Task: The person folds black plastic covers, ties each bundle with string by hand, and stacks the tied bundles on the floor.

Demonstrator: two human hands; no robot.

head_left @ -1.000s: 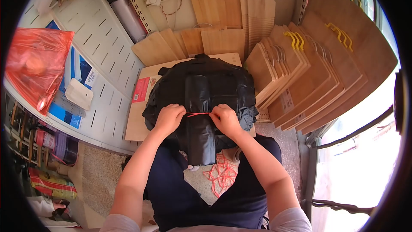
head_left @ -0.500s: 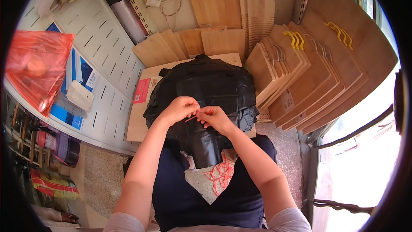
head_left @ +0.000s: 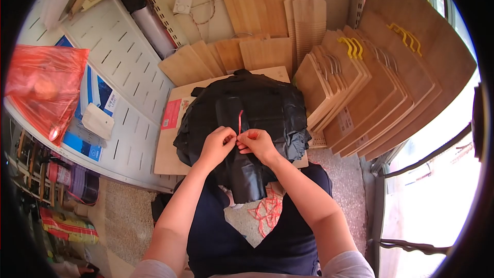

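Note:
A short red string (head_left: 241,120) stands up from between my fingertips over a rolled black plastic bundle (head_left: 247,177). My left hand (head_left: 218,145) is pinched on the string from the left, and my right hand (head_left: 257,144) pinches it from the right, the fingertips of both nearly touching. Beneath them spreads a larger pile of black plastic bags (head_left: 275,103), lying on a pale wooden board (head_left: 170,160). Where the string passes round the roll is hidden by my fingers.
Wooden boards with yellow and metal handles (head_left: 381,98) stand at the right. On the white shelf (head_left: 131,118) at the left lie a red plastic bag (head_left: 46,87) and blue packets. Tangled red string (head_left: 268,212) is on the floor between my legs.
My hands came together from holding the string stretched apart across the roll. A red end now points upward above my fingertips. The camera view has shifted slightly.

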